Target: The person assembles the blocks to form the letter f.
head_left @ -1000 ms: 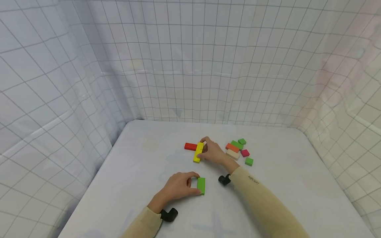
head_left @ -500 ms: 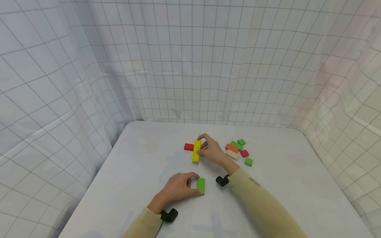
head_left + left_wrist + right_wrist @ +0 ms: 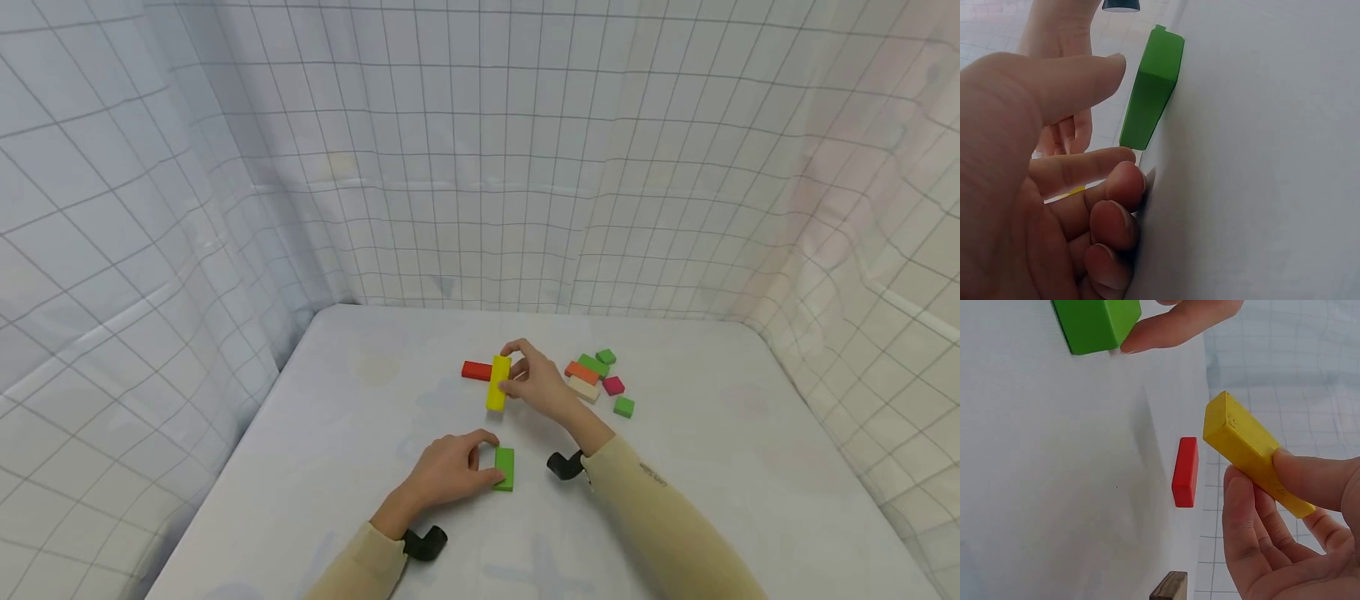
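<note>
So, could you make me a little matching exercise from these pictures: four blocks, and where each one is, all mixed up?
1. yellow block
2. red block
3. pink block
4. orange block

A. between two small green blocks
B. leftmost block in the head view
C. between a longer green block and the cream block
D. pinched by the right hand

Pairs: 1-D, 2-B, 3-A, 4-C
</note>
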